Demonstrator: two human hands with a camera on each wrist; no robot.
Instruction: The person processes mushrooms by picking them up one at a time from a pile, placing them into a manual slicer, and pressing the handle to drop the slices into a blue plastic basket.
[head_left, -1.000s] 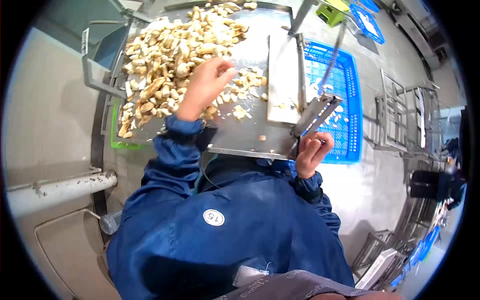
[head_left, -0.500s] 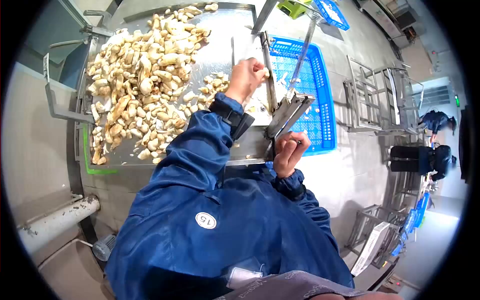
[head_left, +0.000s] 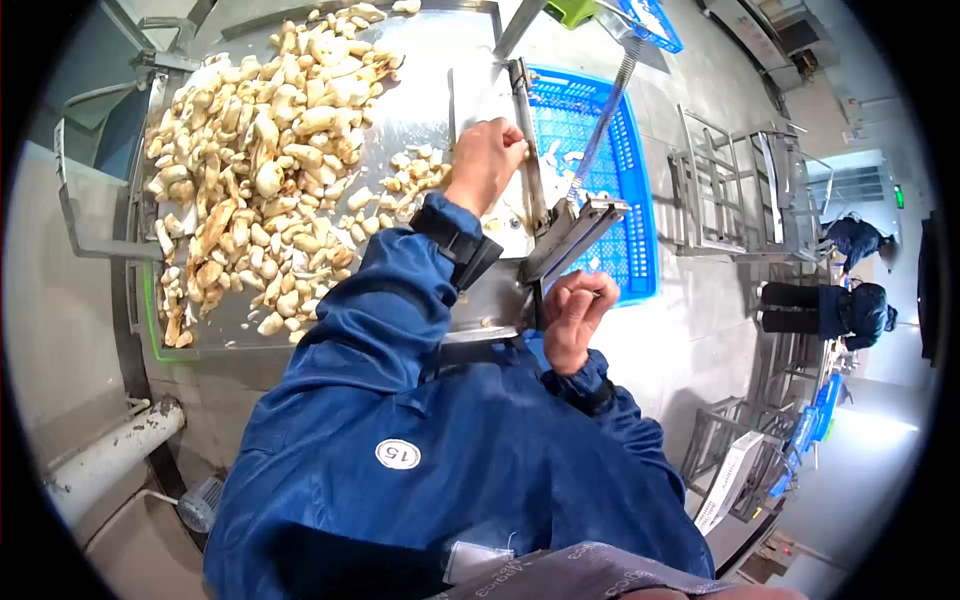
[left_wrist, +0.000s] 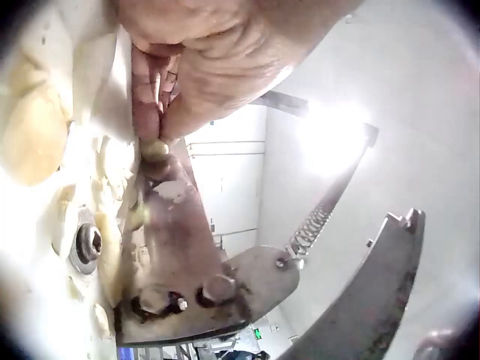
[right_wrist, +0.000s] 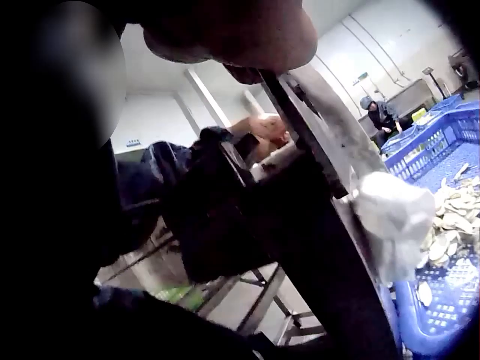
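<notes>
In the head view my left hand [head_left: 487, 160] is over the white cutting board [head_left: 510, 235], close to the metal edge of a lever cutter [head_left: 575, 240]. Its thumb and fingers pinch a small pale mushroom piece [left_wrist: 155, 149], seen in the left wrist view just above the cutter's bolted bracket [left_wrist: 180, 232]. My right hand [head_left: 575, 318], fingers curled, grips the cutter's handle at the near end, mostly hidden by the hand. A curved blade [left_wrist: 367, 300] stands raised off the bracket. Cut bits lie on the board.
A large heap of mushrooms [head_left: 265, 150] covers the left of the steel table [head_left: 410, 60], with smaller pieces [head_left: 415, 172] beside the board. Right of the cutter stands a blue basket [head_left: 640, 220] holding slices. A coil spring [head_left: 615, 90] rises above it. Other people [head_left: 850, 310] stand far right.
My left hand has moved right from the mushroom heap to the board beside the cutter. My right hand stays at the handle. The head view has shifted, moving the table leftward in frame.
</notes>
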